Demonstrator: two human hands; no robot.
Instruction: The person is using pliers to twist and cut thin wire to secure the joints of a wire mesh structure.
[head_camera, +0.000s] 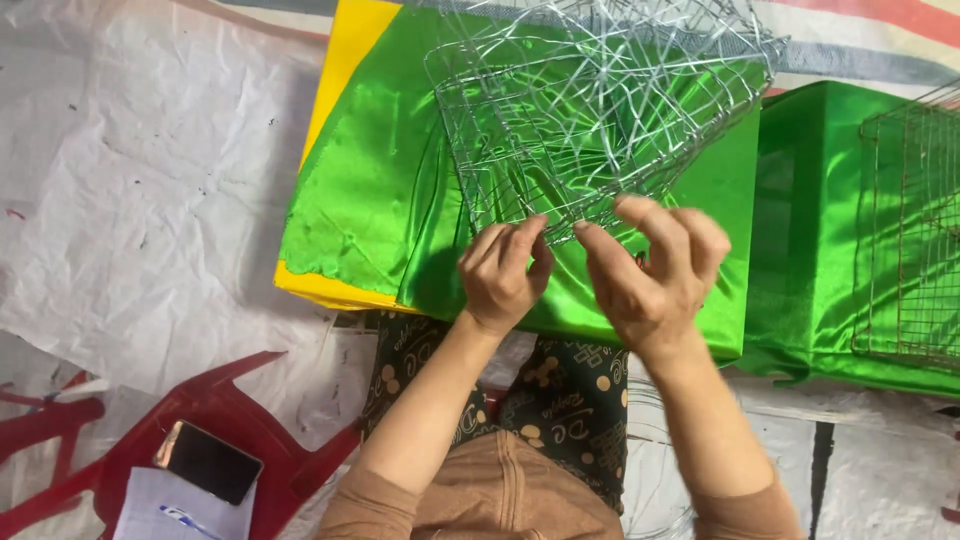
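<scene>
Wire basket (600, 100) — a tangle of thin silvery wire bent into a square-sided cage — sits in the upper middle of the frame, resting on a box wrapped in shiny green cloth (380, 200), with its near lower edge pulled toward the person. Both hands meet at that edge: the left hand (503, 275) is curled, its fingertips pinched onto a strand at the bottom rim, and the right hand (655, 270) is half closed beside it, thumb and forefinger closing on the same stretch of wire while the other fingers fan loosely behind. The two hands are just beside each other, nearly touching. To work such wire well, I would judge that the left hand should hold the rim firmly so the cage does not rock on the slippery cloth, while the right bends or twists only the short strand between the fingertips — small moves, close to the grip, keep the wire from springing or pricking. A yellow layer (345, 50) shows under the cloth at the upper left and along its near edge. At the right of the frame a second green-covered box (810, 220) carries a flat, rusty-looking wire grid (910, 220). At the lower left a red plastic stool (215, 400) holds a dark phone (208, 460) lying on some white paper (150, 505). Crumpled white sheeting (130, 200) covers the floor.
</scene>
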